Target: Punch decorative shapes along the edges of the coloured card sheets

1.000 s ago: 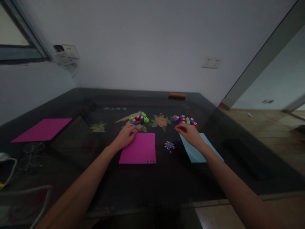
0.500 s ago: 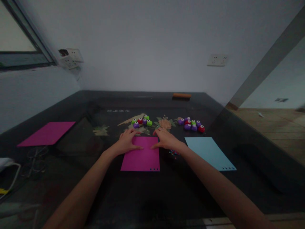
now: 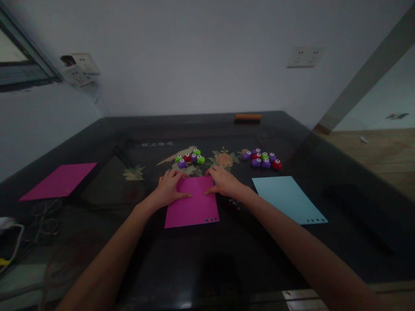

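A pink sheet of paper (image 3: 193, 207) lies on the dark table in front of me, with several small dark dots along its lower right edge. My left hand (image 3: 169, 186) rests at its upper left side, thumb stretched over the sheet and fingers curved near the top edge. On the upper right side lies my right hand (image 3: 222, 180), its thumb and fingers also apart on the paper. Both hands are open and touch the sheet. Beside my right wrist, partly hidden by it, are small coloured bits (image 3: 234, 202) on the table.
A light blue sheet (image 3: 285, 196) with several dots lies to the right. Two groups of toy pieces with eyes, a left group (image 3: 189, 158) and a right group (image 3: 261, 159), sit farther back. Another pink sheet (image 3: 60, 181) and coiled cables (image 3: 42, 220) are at the left.
My view has shifted and tilted slightly, so the table appears a little higher. Both hands stay on the pink sheet in about the same pose.
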`<act>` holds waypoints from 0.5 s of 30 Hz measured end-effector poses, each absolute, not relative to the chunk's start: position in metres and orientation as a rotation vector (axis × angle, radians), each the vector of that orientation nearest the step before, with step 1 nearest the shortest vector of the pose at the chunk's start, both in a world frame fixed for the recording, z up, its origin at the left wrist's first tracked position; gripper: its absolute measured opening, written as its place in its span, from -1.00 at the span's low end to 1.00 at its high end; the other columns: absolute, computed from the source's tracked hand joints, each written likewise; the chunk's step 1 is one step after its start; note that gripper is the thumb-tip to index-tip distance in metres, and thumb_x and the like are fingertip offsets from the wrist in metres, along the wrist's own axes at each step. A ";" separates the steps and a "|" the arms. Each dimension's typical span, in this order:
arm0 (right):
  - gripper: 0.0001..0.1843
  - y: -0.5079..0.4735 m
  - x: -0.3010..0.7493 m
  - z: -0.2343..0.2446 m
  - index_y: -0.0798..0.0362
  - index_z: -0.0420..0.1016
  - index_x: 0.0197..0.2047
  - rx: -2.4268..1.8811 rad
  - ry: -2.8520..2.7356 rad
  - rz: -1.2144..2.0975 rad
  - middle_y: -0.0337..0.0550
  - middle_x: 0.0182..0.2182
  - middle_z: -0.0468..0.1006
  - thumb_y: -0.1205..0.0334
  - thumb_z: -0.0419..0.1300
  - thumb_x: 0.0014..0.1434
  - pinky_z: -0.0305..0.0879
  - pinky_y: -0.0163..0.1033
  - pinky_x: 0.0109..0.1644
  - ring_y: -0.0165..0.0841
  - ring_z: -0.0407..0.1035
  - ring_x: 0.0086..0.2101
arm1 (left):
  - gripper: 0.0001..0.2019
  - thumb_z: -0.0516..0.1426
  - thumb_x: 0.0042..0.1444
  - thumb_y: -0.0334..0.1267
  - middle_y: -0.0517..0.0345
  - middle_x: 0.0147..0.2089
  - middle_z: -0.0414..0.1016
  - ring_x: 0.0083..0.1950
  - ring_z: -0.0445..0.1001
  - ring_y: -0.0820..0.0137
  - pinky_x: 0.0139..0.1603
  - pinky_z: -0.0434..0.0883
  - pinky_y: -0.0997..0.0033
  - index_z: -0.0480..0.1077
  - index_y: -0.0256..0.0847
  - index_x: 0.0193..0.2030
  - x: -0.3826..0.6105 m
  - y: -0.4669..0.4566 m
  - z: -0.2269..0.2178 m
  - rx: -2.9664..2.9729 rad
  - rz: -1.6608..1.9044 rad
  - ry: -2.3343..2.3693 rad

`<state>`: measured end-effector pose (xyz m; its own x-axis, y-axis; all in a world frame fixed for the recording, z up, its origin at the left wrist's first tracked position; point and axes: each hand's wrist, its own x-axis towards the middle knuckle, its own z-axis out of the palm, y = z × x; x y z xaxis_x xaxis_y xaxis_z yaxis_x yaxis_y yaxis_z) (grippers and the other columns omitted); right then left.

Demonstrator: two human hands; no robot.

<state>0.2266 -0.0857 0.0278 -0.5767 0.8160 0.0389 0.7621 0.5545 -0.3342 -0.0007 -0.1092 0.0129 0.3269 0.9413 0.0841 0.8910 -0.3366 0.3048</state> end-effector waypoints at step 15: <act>-0.45 -0.089 0.226 0.032 0.14 0.35 -0.16 -1.341 -2.597 0.421 0.02 -0.21 0.45 0.01 0.37 -0.15 0.23 -0.16 -0.18 -0.15 0.34 -0.18 | -0.45 0.27 -0.23 0.06 -0.02 -0.06 0.35 -0.01 0.30 0.08 -0.05 0.26 0.09 0.29 -0.15 -0.12 0.001 -0.107 0.013 2.403 0.465 1.600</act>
<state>0.2260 -0.0886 0.0322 -0.5735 0.8184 0.0363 0.7651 0.5509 -0.3334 0.0011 -0.1071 0.0129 0.3584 0.9231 0.1397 0.8543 -0.3846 0.3496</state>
